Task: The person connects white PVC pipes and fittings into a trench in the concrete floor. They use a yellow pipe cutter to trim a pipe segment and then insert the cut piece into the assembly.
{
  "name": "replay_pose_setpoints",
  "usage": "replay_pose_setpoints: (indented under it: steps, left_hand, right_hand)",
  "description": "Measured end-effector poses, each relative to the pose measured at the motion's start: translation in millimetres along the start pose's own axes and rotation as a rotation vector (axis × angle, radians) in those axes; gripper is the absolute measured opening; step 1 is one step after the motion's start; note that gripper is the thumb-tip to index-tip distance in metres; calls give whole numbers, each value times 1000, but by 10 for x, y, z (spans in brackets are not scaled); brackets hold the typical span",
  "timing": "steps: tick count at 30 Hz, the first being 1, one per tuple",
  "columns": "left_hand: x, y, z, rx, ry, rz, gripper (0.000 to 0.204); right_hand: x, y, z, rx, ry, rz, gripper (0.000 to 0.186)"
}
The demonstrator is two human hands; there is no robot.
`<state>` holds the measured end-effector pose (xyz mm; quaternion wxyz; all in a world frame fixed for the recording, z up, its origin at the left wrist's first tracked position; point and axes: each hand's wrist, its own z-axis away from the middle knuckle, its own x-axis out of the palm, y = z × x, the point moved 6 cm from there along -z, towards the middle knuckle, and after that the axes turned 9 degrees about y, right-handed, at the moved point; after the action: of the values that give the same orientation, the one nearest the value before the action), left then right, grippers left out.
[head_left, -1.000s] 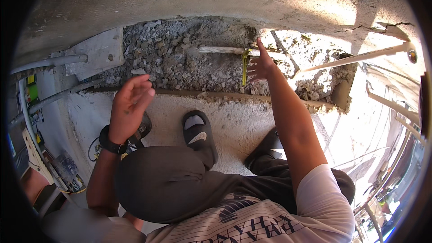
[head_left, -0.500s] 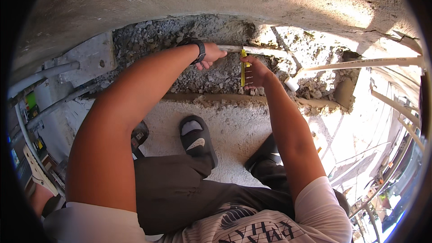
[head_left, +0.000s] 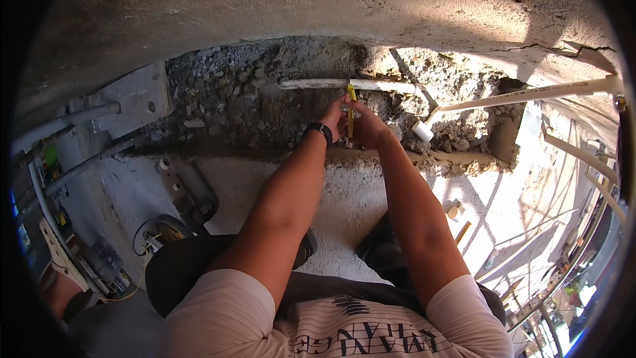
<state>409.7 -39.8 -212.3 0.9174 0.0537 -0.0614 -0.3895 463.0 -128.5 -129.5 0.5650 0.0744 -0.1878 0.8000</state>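
Note:
A narrow yellow tool (head_left: 351,111) with a thin metal end stands across a pale, dirt-covered pipe (head_left: 308,84) in the rubble trench. Its exact kind is hard to make out from above. My right hand (head_left: 368,124) grips the tool from the right, fingers curled around it. From the other side, my left hand (head_left: 332,118), with a dark watch on the wrist, closes on it too, fingertips near its upper part. The tool's far end meets the pipe; the palms partly hide its lower portion.
A rough concrete wall (head_left: 298,6) rises behind the trench. At right, a long pale pipe (head_left: 530,95) slants in, beside a white pipe fitting (head_left: 422,130). A grey board (head_left: 142,103) and pipes lie left. Near my knee are a dark tool (head_left: 199,192) and coiled wire (head_left: 165,229).
My left hand has let go of the pipe and come right and nearer to the yellow tool, beside my right hand. The tool has shifted slightly left and nearer. My left knee has swung out.

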Motion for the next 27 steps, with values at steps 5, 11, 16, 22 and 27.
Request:
replay_pose_setpoints:
  steps: [5,11,16,22,27]
  left_hand:
    - [68,39,93,-9,-141,-200,93]
    - [113,13,158,24,-184,-197,81]
    - [119,-2,3,114,-164,-89,62]
    - [299,23,249,230,-82,48,51]
    - [292,30,58,151,-140,105,61]
  right_hand:
    - [-69,138,-70,10,84,-61,84]
    - [-126,202,-200,-18,-3,-71,71]
    - [-61,272,-298,-78,1,-120,55]
    - [-221,346,-467,-165,28,-191,49]
    - [-235,322,-572,-59,2,-187,56]
